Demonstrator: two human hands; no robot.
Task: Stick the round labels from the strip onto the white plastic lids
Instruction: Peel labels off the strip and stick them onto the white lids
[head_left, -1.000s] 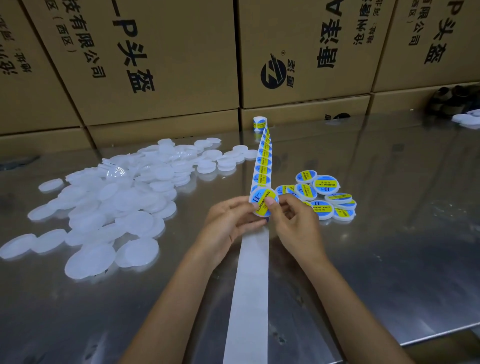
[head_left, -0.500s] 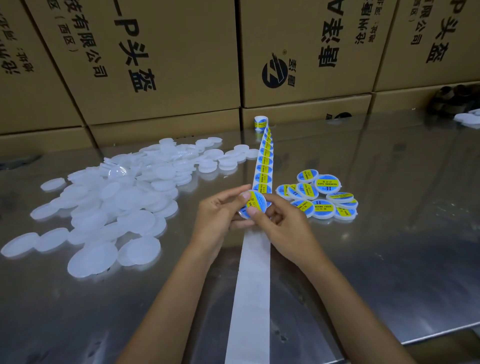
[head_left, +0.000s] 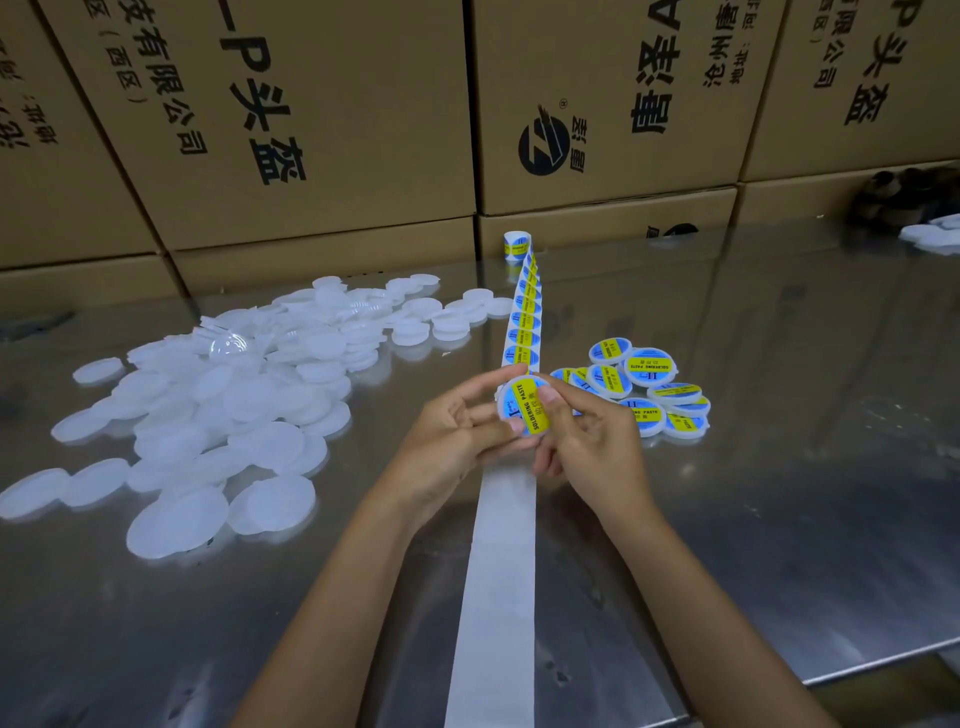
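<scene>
Both hands are up together over the metal table (head_left: 779, 493), holding one white lid (head_left: 521, 410) between them. The left hand (head_left: 452, 441) curls round its left edge, and the right hand (head_left: 597, 447) pinches the other side, thumb pressed flat on the blue-and-yellow round label (head_left: 530, 408) stuck on top. The label strip (head_left: 523, 322) runs away from the fingers toward the cardboard boxes (head_left: 311, 130), with bare backing (head_left: 498, 597) trailing between the forearms. Blank lids (head_left: 218, 415) are piled left of the left hand, finished lids (head_left: 649, 389) just right of the right hand.
</scene>
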